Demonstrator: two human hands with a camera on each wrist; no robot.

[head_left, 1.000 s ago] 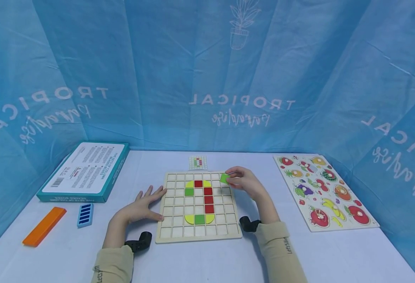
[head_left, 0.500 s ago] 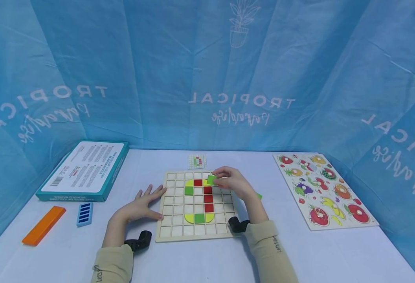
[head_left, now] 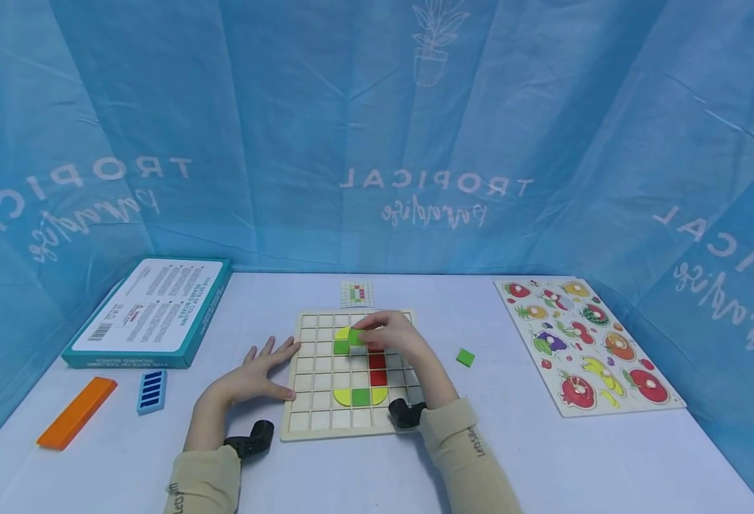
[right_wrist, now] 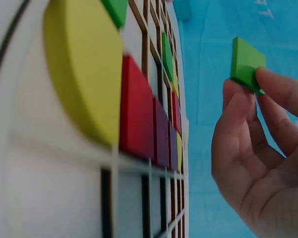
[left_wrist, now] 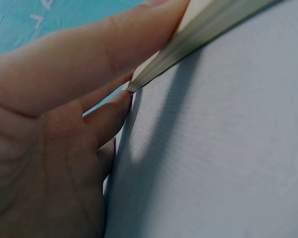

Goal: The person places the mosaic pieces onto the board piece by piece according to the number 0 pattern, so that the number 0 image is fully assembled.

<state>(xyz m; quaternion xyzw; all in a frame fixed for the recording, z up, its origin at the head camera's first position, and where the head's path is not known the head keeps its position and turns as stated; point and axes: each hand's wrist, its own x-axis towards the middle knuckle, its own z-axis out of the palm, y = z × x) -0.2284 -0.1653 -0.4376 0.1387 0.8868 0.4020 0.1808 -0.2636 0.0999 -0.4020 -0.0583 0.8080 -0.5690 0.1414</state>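
A wooden grid board point(head_left: 313, 422) lies on the table before me. Red square tiles point(head_left: 378, 377), yellow rounded tiles point(head_left: 342, 397) and green square tiles point(head_left: 360, 397) sit in some of its cells. My right hand point(head_left: 395, 335) pinches another green tile point(right_wrist: 247, 64) between thumb and fingertips; in the right wrist view it is held up off the board. From the head it overlaps the upper-middle cells, hiding part of the pattern. With fingers spread, my left hand point(head_left: 248, 382) touches the board's left edge; the thumb point(left_wrist: 99, 54) lies along that edge in the left wrist view.
A small pattern card point(head_left: 357, 293) lies behind the board. One loose green tile point(head_left: 465, 357) rests to its right, and beyond is a fruit puzzle board point(head_left: 589, 350). At left are a teal box point(head_left: 152, 307), an orange bar point(head_left: 78, 412) and a blue slotted piece point(head_left: 152, 391).
My right hand has carried the green tile leftward from the board's upper right corner to its upper middle. The loose green tile at right has come into full view. The left hand stays put.
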